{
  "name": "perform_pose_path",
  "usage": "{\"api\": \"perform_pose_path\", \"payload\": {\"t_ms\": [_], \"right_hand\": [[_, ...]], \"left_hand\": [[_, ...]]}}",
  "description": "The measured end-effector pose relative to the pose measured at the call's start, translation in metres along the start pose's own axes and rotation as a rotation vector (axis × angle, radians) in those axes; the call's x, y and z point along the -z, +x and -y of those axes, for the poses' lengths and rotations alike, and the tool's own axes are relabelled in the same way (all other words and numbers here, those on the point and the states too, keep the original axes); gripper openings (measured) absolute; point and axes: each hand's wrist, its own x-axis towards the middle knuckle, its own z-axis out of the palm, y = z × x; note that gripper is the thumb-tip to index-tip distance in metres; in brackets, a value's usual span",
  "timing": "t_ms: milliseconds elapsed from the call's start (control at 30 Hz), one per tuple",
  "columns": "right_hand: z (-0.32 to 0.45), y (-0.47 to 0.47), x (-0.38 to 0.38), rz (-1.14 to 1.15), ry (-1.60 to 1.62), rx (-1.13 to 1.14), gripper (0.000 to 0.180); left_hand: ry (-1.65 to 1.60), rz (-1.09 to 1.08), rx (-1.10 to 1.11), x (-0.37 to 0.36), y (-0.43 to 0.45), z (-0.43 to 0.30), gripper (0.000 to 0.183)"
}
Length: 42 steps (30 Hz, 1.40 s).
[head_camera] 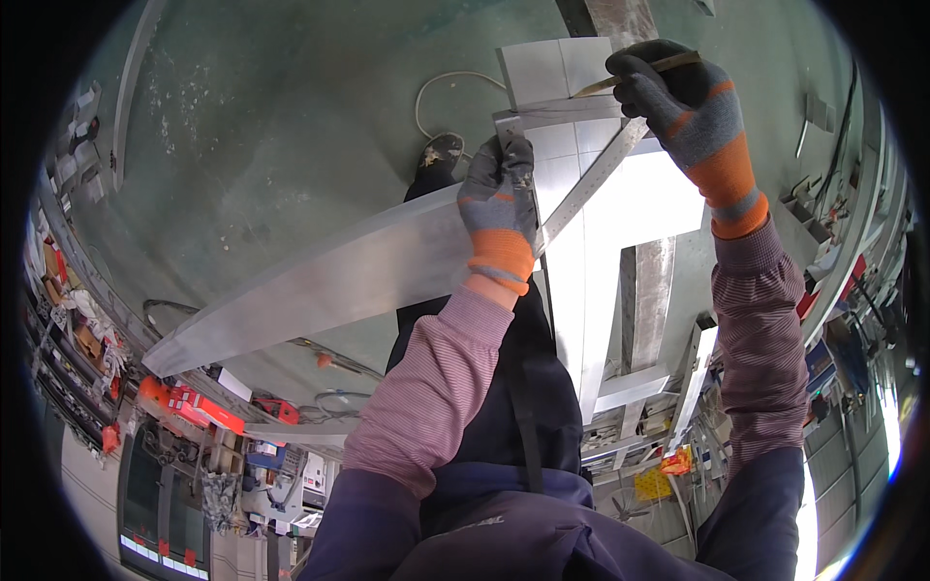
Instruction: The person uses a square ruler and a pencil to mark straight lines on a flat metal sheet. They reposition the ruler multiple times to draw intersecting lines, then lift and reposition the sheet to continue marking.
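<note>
My left hand [498, 174], in a grey and orange work glove, grips a metal square [592, 187] along its left side. The square lies over a pale aluminium profile [556, 156], one arm across it and a long bar running diagonally. My right hand [672, 94], gloved alike, holds a pencil [607, 85]. The pencil's tip rests at or just above the profile's surface, a little beyond the square's cross arm. Thin lines run along and across the profile. To the left of it, a wide aluminium profile [327, 269] slants away under my left forearm.
Steel support beams [650, 305] run beneath the profile. A pale cable [421, 102] curls on the green floor, near my shoe [442, 151]. Red tools [192, 407] and a cluttered rack [80, 327] stand at lower left. More metal profiles [694, 378] lie to the right.
</note>
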Motion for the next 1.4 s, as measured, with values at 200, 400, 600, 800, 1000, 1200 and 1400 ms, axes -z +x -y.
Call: {"api": "perform_pose_path", "payload": {"t_ms": [200, 400, 600, 800, 1000, 1200, 1400], "right_hand": [[0.007, -0.007, -0.005, -0.055, 0.067, -0.037, 0.03], [0.006, -0.006, -0.026, -0.066, 0.142, 0.107, 0.029], [0.007, -0.006, -0.041, -0.028, 0.073, 0.016, 0.028], [0.012, -0.001, -0.041, -0.049, 0.088, 0.076, 0.03], [0.013, -0.002, -0.038, -0.005, -0.059, 0.068, 0.032], [-0.01, -0.013, 0.006, 0.0, 0.052, 0.067, 0.028], [-0.033, -0.056, 0.108, -0.365, -0.083, -0.016, 0.026]], "left_hand": [[0.043, 0.004, -0.052, -0.001, 0.001, 0.002, 0.023], [-0.051, 0.052, -0.035, 0.007, 0.009, 0.011, 0.025], [-0.208, 0.068, 0.013, 0.012, 0.015, 0.016, 0.025], [-0.083, 0.027, -0.016, 0.003, 0.006, 0.007, 0.025], [-0.248, 0.065, 0.046, 0.011, 0.013, 0.012, 0.026], [-0.001, 0.094, -0.022, 0.015, 0.009, 0.012, 0.032], [0.153, 0.1, -0.051, 0.015, 0.011, 0.01, 0.03]]}}
